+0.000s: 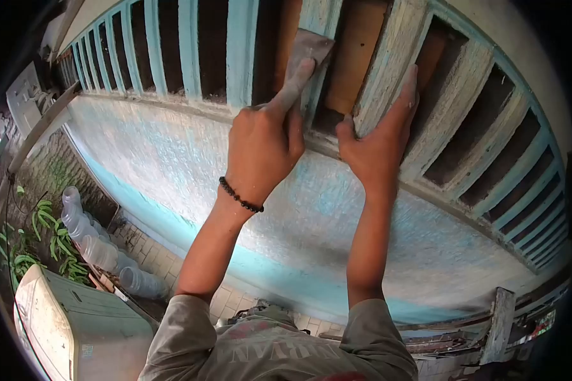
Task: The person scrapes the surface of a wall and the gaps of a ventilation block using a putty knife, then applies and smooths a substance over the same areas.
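My left hand [260, 140], with a dark bead bracelet [240, 198] on its wrist, is closed around a scraper. Its index finger lies along the grey, flared scraper blade [311, 46], which rests against a blue-painted slat [320, 16]. The scraper's handle is hidden in the hand. To the right, my right hand [378, 146] leans on a worn wooden slat [388, 70], thumb and index finger spread on either side of it. Paint on that slat is patchy, with bare wood showing. Dust coats the fingertips.
More turquoise slats [152, 47] run along both sides above a sill [210, 109]. Below is a wall [190, 149] with patchy blue paint. Clear plastic containers [140, 279], green plants [54, 232] and a white cabinet-like box [76, 324] stand lower left. A wooden post [499, 324] is lower right.
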The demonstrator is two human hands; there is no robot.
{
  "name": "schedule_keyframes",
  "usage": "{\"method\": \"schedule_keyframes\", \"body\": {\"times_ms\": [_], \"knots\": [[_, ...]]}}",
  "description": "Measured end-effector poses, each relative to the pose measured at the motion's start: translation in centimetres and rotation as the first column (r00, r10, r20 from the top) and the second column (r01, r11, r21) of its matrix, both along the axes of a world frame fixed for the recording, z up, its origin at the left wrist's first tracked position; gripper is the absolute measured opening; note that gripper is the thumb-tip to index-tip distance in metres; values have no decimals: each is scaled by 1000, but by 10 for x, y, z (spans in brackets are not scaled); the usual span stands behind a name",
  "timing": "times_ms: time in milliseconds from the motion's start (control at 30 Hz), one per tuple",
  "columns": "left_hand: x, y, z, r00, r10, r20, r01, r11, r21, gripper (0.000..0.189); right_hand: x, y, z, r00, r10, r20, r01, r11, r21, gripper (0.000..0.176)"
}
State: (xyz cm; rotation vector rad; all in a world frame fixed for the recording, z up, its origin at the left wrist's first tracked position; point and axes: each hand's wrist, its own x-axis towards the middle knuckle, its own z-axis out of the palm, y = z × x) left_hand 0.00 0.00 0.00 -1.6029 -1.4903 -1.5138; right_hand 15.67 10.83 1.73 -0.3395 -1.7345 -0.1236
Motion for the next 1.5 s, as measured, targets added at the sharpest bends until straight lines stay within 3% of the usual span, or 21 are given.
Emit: {"method": "schedule_keyframes", "body": {"times_ms": [100,167,233,267,367,467,600,767,967,1033,1067,1200,1300,1333,1433,1467,1500], "knots": [[6,-12,-16,999,27,32,-24,996,-87,73,-4,0,-2,999,-2,-36,2,1000,-17,115],[14,-18,-52,995,41,90,-27,989,-148,73,-1,4,-2,1000,2,-31,-2,1000,1,114],[26,-22,-73,990,14,142,4,993,-121,59,0,7,-2,999,-27,-30,28,999,33,114],[28,-24,-72,985,32,167,-2,984,-177,56,-1,7,-3,999,-38,-29,39,998,50,114],[18,-10,-54,987,-28,160,40,996,-74,55,-1,8,-2,999,-4,-38,7,997,70,114],[2,3,2,995,-61,78,58,998,33,55,-1,5,-3,999,-16,-32,18,999,49,113],[-3,-7,29,1000,-15,0,15,999,34,59,1,4,0,1000,-4,-6,4,1000,8,115],[9,-16,-26,994,50,92,-42,995,-92,67,1,6,-3,999,35,-39,-36,999,-12,114],[6,-7,13,999,33,27,-33,999,5,64,1,6,-3,999,21,-38,-20,999,29,113],[11,-13,30,997,66,29,-65,997,-48,64,2,2,-3,999,29,-31,-30,999,-37,113],[10,-13,25,997,76,-34,-75,997,15,65,3,1,-2,999,32,-32,-34,997,-71,113],[24,-14,-5,972,229,-47,-232,970,-74,70,4,4,-1,998,58,-39,-60,998,-35,113],[26,-9,-2,941,323,-99,-321,946,40,73,5,3,-2,997,66,-34,-67,997,-27,115],[29,-6,2,892,432,-129,-429,902,52,75,6,4,-1,996,77,-39,-78,997,-22,116],[25,7,-15,913,390,-117,-373,917,140,77,5,5,-2,995,90,-47,-90,996,-4,116],[26,5,-18,915,375,-151,-364,927,92,78,4,7,-2,995,90,-51,-90,996,1,115],[25,10,-21,951,298,-86,-284,947,148,76,4,7,-2,994,96,-51,-97,995,-7,115]]}}
